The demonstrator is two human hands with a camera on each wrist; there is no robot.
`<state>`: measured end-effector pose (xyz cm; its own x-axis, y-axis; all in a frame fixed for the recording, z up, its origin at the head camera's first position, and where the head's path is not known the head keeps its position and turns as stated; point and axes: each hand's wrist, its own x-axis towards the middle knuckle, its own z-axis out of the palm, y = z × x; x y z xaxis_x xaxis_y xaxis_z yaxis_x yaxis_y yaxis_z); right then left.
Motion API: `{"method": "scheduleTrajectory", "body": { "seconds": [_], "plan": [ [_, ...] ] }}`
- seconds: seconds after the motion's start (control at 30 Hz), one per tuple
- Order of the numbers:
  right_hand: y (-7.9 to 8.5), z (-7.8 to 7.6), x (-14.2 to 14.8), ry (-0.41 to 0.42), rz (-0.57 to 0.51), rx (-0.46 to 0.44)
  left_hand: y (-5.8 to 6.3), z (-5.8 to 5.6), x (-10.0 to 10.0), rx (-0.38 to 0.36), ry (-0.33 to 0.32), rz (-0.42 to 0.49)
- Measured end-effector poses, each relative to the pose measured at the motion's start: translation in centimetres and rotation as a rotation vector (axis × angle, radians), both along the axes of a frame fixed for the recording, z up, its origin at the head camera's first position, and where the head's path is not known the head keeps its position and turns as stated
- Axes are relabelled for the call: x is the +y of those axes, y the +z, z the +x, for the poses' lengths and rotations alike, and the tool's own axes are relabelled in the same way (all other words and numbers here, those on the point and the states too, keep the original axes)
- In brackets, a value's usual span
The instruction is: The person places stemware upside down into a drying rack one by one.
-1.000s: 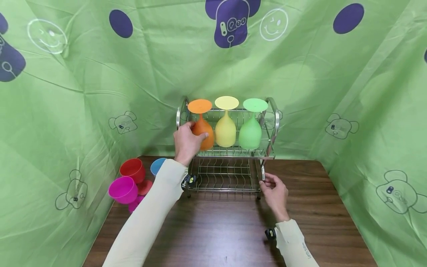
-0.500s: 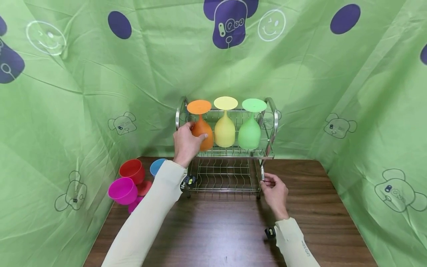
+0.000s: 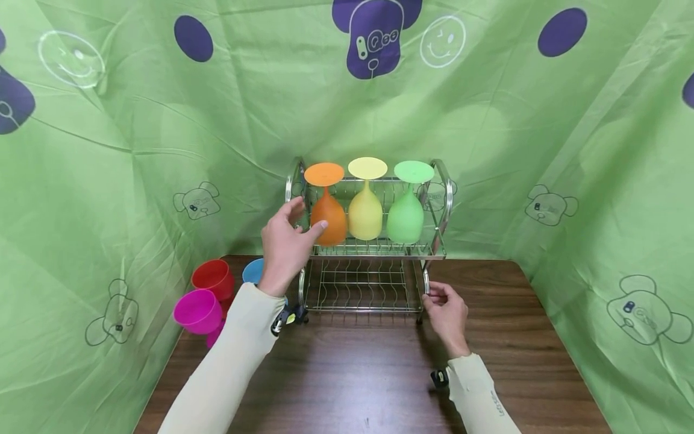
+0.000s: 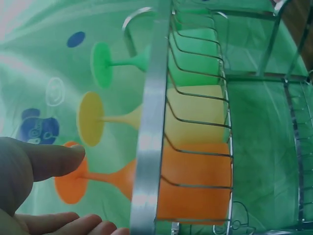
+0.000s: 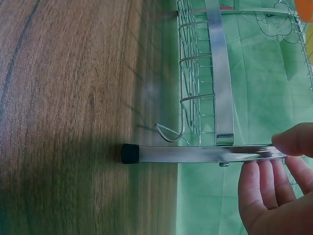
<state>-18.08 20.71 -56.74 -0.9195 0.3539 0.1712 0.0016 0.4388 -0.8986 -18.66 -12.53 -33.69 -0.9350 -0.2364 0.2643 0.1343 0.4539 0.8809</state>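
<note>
Three plastic goblets stand upside down in a row on the upper tier of a chrome dish rack: orange, yellow and light green. Just left of the orange goblet, my left hand has its thumb and fingers spread, holding nothing. The left wrist view shows the thumb overlapping the orange base, the other fingers extended below. Low on the rack's right side, my right hand pinches the metal leg between thumb and fingers.
On the table's left stand a red goblet, a magenta goblet and a blue goblet, the blue one partly hidden behind my left arm. The rack's lower tier holds no goblets. Green patterned cloth encloses the wooden table.
My left hand has let go of the orange goblet and drawn back to the left, its fingers spreading. The goblet stays in place on the rack. My right hand keeps its grip.
</note>
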Motion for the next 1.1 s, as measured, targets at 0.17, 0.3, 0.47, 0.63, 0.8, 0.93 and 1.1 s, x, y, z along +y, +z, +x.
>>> {"method": "scheduleTrajectory", "body": {
  "seconds": [0.17,0.3,0.47,0.63,0.8,0.93,1.1],
  "plan": [
    [0.0,0.0,0.1,0.005,-0.003,-0.009,0.1,1.7,-1.2,0.034,-0.006,0.093],
    [-0.1,0.1,0.2,0.007,-0.008,-0.011,0.0,3.5,-2.3,0.068,-0.002,0.130],
    [-0.3,-0.1,0.2,0.007,-0.004,-0.015,-0.7,6.1,-3.7,0.100,0.031,0.190],
    [-0.4,-0.3,0.3,0.012,-0.002,0.008,-1.8,8.4,-5.1,0.117,0.084,0.253],
    [-0.3,-0.3,0.5,0.019,0.001,0.029,-3.9,10.5,-7.1,0.133,0.188,0.305],
    [-0.2,-0.2,0.5,0.025,0.008,0.026,-6.4,12.2,-9.4,0.118,0.306,0.408],
    [0.0,-0.2,0.6,0.027,0.023,0.010,-10.1,13.9,-12.6,0.080,0.491,0.495]
  ]
}}
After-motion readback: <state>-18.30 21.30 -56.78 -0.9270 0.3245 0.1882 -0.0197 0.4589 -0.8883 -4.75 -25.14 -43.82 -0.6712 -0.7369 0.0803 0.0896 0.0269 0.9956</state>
